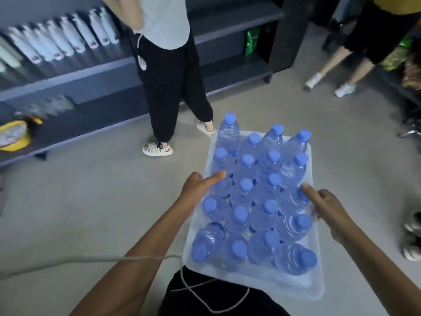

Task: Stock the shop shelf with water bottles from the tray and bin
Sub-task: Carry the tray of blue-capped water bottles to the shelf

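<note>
Head view: both hands grip a white tray [262, 281] of clear, blue-capped water bottles [245, 192], left hand [200, 187] on its left rim, right hand [323, 206] on its right.

left hand [200, 185] gripped the tray [262, 281] edge; its fingers were hidden under the rim, as were most of the right hand [328, 208] fingers. white bottles [61, 39] on the shelf [68, 80] were motion-blurred, labels unreadable. two bystanders were cut off by the top edge. objects at the right edge were indistinct.
</note>
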{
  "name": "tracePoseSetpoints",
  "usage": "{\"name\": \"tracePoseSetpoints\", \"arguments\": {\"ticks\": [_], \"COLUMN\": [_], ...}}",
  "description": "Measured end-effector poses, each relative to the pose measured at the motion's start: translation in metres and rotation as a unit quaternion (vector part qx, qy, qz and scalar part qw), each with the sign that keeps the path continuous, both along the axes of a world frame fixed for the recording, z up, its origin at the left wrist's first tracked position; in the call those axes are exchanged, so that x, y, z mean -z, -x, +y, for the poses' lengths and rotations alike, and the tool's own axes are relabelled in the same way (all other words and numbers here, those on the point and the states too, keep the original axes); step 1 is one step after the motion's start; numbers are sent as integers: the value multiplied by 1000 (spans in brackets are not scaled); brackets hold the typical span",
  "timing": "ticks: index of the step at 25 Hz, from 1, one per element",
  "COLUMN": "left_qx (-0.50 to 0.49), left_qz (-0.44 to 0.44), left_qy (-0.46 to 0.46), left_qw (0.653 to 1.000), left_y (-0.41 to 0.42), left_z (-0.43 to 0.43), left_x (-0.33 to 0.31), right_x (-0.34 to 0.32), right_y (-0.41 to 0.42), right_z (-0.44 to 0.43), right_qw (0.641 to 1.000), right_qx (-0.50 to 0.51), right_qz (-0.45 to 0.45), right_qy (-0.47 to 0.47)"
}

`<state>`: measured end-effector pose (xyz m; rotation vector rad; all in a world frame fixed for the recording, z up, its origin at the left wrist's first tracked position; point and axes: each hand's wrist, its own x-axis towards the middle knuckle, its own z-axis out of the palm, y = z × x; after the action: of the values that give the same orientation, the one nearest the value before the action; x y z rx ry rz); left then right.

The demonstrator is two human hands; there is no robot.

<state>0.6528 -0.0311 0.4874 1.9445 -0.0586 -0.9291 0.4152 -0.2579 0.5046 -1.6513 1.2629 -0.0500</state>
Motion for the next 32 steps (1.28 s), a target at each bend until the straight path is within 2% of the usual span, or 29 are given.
{"name": "tracePoseSetpoints", "arguments": {"ticks": [8,13,18,27,32], "left_qx": [-192,-299,-386,-516,-575], "left_qz": [17,38,11,4,-5], "left_qy": [1,-7,-34,-75,-111], "left_qw": [981,953,922,853,810], "left_y": [-9,-39,-71,-136,-180], "left_z": [119,217,309,447,516], "left_x": [14,29,30,21,18], "right_x": [14,36,42,28,24], "right_y": [-122,-215,-308,-492,-591], "right_z": [43,116,204,367,462], "right_qw": [979,957,928,816,756], "right_qx": [-201,-286,-369,-577,-654], "right_qz": [3,29,34,15,21], "right_qy": [-23,-32,-25,-11,-20]}}
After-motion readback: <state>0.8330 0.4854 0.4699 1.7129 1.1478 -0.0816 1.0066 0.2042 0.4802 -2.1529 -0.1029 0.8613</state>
